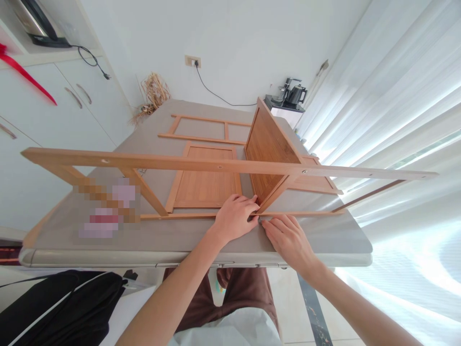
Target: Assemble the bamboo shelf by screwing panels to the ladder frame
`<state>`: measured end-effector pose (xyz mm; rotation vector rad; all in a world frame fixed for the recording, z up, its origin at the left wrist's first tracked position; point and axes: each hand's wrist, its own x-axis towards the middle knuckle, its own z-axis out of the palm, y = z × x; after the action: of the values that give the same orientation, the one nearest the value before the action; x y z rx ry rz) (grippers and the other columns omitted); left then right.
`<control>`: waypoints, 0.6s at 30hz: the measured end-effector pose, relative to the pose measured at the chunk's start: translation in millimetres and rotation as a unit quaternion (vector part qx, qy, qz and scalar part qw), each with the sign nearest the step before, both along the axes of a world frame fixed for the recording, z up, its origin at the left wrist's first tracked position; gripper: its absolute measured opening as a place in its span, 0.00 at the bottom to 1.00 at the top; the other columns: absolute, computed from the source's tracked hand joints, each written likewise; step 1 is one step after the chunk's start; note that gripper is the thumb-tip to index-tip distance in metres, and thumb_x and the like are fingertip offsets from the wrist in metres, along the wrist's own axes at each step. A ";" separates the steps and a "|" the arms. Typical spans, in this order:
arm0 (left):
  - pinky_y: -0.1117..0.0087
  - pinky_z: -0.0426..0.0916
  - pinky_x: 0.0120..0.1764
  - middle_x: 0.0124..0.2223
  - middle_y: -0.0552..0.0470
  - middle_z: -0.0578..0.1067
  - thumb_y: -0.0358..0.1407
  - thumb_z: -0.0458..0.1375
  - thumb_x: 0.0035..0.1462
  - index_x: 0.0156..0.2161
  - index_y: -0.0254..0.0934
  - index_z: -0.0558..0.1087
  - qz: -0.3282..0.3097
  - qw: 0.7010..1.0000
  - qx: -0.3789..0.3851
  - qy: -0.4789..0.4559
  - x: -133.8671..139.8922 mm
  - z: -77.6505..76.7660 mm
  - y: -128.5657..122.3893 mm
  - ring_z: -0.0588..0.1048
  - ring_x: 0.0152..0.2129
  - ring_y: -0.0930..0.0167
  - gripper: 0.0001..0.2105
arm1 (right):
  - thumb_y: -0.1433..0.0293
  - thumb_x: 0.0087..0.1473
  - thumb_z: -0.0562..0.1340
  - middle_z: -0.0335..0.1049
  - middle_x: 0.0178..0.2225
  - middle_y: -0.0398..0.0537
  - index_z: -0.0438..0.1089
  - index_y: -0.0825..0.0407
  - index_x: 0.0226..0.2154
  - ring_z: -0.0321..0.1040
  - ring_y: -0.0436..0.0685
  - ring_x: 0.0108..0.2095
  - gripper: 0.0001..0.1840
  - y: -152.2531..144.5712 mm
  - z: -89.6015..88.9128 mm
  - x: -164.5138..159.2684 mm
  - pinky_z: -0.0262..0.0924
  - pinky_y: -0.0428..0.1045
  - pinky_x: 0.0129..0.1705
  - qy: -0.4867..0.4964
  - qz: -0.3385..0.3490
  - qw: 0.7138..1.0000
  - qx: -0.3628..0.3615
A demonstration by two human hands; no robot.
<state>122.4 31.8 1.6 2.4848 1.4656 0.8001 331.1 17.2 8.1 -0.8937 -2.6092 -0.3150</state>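
A long wooden ladder-like frame (201, 162) stands on its edge on the table, with a wooden panel (273, 149) upright behind it, at right angles. My left hand (236, 217) is closed around the frame's lower rail where it meets the panel's bottom corner. Just to the right, my right hand (290, 239) has its fingers pinched together at a small metal piece (260, 220) on the front side of that joint. Fingers partly cover the piece, so I cannot tell its exact kind.
Another panel (207, 180) and a second frame (201, 138) lie flat behind on the grey-covered table (144, 240). A further panel (313, 180) lies at right. A blurred patch (108, 209) covers items at left. A black bag (65, 302) sits below the table's front edge.
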 end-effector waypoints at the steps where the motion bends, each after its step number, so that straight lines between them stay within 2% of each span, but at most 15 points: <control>1: 0.61 0.62 0.52 0.52 0.52 0.77 0.35 0.58 0.59 0.39 0.40 0.75 -0.001 1.000 0.000 0.000 0.0 0.3 -0.2 0.75 0.43 0.67 0.05 | 0.76 0.63 0.55 0.70 0.30 0.48 0.71 0.54 0.42 0.65 0.55 0.38 0.10 0.5 -1.3 1.0 0.57 0.53 0.45 0.000 0.005 1.000 -0.006; 11: 0.60 0.63 0.51 0.50 0.52 0.78 0.34 0.58 0.58 0.38 0.41 0.75 0.000 1.000 0.003 -0.002 0.0 1.0 -0.1 0.75 0.43 0.66 0.04 | 0.76 0.63 0.54 0.73 0.36 0.50 0.71 0.52 0.42 0.68 0.55 0.38 0.11 -2.7 -7.4 9.9 0.58 0.53 0.46 0.012 -0.001 1.000 -0.022; 18: 0.61 0.63 0.52 0.50 0.52 0.78 0.34 0.58 0.58 0.38 0.40 0.75 0.000 1.000 0.003 0.002 0.4 2.5 -1.0 0.75 0.43 0.67 0.04 | 0.79 0.62 0.54 0.71 0.38 0.52 0.70 0.54 0.47 0.66 0.56 0.39 0.14 -3.5 -6.9 12.4 0.57 0.55 0.49 0.001 -0.001 1.000 0.002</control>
<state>122.8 30.8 4.1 2.4918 1.4674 0.8027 343.5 13.7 1.1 -0.8960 -2.6057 -0.3198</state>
